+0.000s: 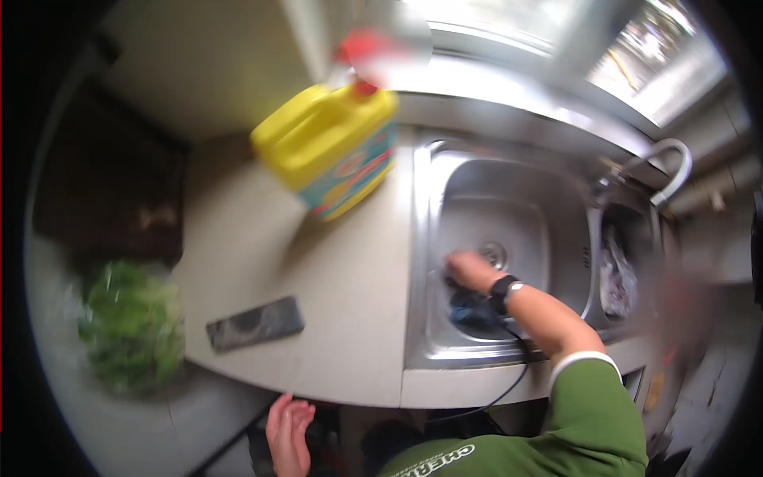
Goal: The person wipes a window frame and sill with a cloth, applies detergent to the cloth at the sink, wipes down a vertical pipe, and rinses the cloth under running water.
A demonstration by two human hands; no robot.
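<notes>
My right hand (pixel 474 271), with a black watch (pixel 504 292) on its wrist, is down in the large basin of the steel sink (pixel 421 318), left of the drain (pixel 493 254). Its fingers look curled closed, but blur hides what they hold, if anything. Just below it lies a dark bluish thing (pixel 475 312) of unclear kind. A black cable (pixel 520 362) runs from there over the sink's front edge. My left hand (pixel 288 433) is at the counter's front edge, fingers stretched out and holding nothing. Nearby on the counter lies a dark grey rectangular block (pixel 256 324).
A large yellow jug (pixel 326 143) with a red top stands on the counter (pixel 342 294). Left of the counter are leafy greens (pixel 131 326) in clear plastic. A curved faucet (pixel 675 167) rises behind the smaller basin, which holds a plastic-wrapped item (pixel 616 282).
</notes>
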